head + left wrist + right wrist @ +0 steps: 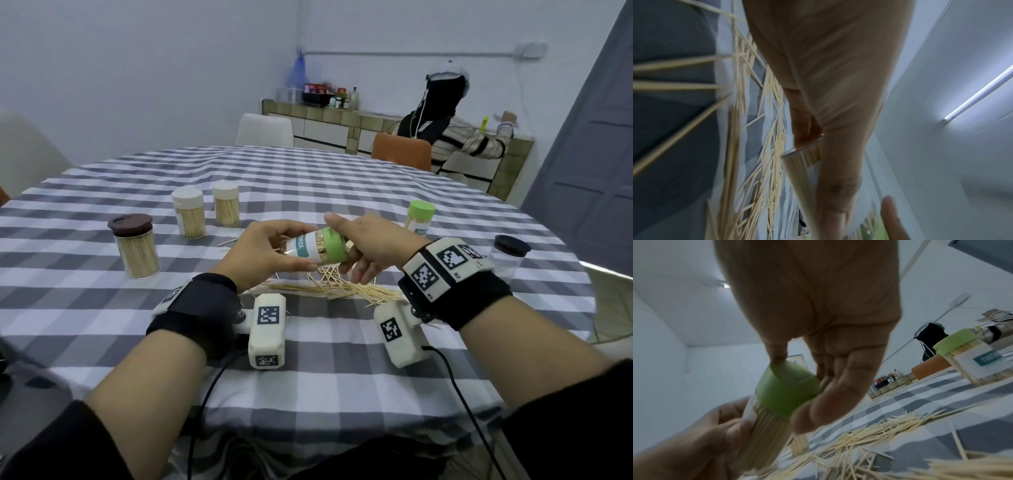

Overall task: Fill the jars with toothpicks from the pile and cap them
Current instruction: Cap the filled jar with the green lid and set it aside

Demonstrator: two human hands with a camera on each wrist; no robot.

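Observation:
A clear toothpick jar (303,247) with a white label lies tilted on its side in the air, full of toothpicks, and my left hand (270,246) grips its body. A green cap (334,244) sits on its mouth. My right hand (370,240) holds that cap, thumb on top and fingers below. The right wrist view shows the cap (785,389), the jar (760,426) and my left hand's fingers (701,439). In the left wrist view the jar's base (801,165) shows past my palm. The toothpick pile (342,287) lies on the cloth right under both hands.
Filled, capped jars stand on the checked tablecloth (308,359): brown-lidded (135,246), white-lidded (188,212), cream-lidded (225,204), green-lidded (419,217). An empty dark-lidded jar (507,255) stands at right. A person (455,137) sits beyond the table near an orange chair (400,150).

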